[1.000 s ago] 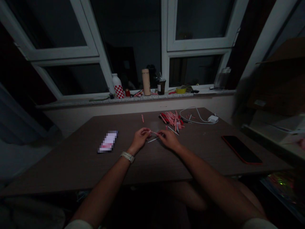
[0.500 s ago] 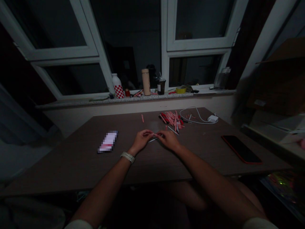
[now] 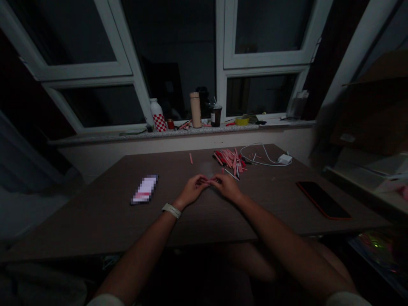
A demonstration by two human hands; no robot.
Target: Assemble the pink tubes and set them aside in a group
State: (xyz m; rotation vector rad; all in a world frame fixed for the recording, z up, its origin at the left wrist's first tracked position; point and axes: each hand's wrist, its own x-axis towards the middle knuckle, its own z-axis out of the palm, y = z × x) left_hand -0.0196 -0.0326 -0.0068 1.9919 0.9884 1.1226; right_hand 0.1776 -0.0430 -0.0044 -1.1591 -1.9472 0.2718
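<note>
My left hand and my right hand meet above the middle of a brown wooden table. Their fingertips pinch a thin pink stick, mostly hidden by the fingers. A pile of pink and red sticks lies just beyond my right hand, with a loose pink stick further left. A pale band circles my left wrist.
A white charger and its cable lie on the table's far right. A dark phone sits at the right and a blurred packet at the left. Bottles and cups stand on the windowsill beyond.
My hands have drawn closer together. The pale thin stick that showed between them earlier is now out of sight behind my fingers.
</note>
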